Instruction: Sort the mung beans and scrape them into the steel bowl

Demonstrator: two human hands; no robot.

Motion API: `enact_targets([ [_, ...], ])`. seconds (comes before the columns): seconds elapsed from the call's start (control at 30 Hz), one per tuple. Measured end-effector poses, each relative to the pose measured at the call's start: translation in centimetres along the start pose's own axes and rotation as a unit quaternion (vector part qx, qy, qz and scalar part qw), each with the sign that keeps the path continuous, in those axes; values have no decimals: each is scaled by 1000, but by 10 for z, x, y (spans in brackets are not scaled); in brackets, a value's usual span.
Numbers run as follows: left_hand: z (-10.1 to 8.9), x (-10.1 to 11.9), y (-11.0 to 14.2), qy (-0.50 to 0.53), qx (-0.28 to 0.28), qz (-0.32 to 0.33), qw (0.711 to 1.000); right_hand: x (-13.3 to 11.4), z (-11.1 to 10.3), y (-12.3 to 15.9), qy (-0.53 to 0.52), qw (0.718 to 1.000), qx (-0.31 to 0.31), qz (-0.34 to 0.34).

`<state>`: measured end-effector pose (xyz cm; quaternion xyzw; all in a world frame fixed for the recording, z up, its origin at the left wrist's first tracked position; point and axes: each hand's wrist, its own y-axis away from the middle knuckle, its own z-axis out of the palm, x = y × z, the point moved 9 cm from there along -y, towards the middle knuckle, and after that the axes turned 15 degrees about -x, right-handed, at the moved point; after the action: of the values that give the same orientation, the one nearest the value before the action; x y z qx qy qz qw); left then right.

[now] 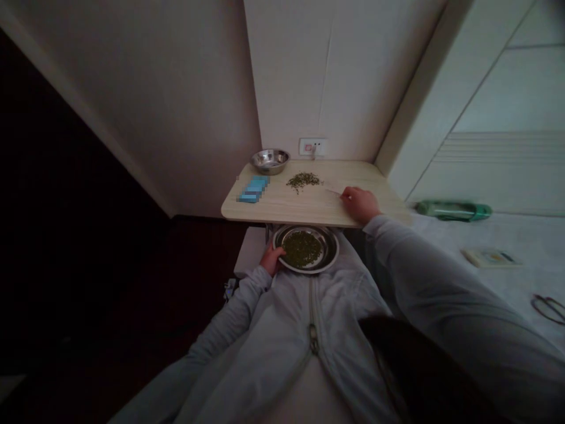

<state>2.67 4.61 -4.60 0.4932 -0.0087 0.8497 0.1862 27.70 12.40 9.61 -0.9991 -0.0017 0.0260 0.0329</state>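
Observation:
My left hand (272,259) grips the left rim of a metal bowl (332,249) on my lap, just under the table's front edge. Many small green grains (302,247), perhaps mung beans, cover its bottom. Above the right side of the small wooden table (273,211), my right hand (359,204) is closed in a pinch. A thin pale sliver (334,192) points left from its fingertips; I cannot make out what it is. To the left of that hand, a loose heap of small greenish-brown bits (303,181) is spread on the tabletop.
A second metal bowl (270,161) stands at the table's back left, with a blurred blue packet (254,189) before it. A wall socket (313,146) is behind. On the white surface at right lie a green bottle (454,209), a small flat box (491,258) and dark-rimmed glasses (548,308).

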Motion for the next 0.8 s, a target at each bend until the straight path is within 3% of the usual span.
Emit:
enact_targets([
  [0.2,0,-6,-3,2,-13,-9,1000,16,4,-14,-20,999,8,34],
  [0.37,-5,-9,-4,-24,-4,-20,1000,21,-3,-12,-53,996,57,43],
  [0.6,-2,-6,0,-12,3,-25,1000,5,-6,-2,-115,990,76,-2],
  [0.8,1,-3,3,-15,2,-33,999,-4,2,-1,-65,996,59,-27],
])
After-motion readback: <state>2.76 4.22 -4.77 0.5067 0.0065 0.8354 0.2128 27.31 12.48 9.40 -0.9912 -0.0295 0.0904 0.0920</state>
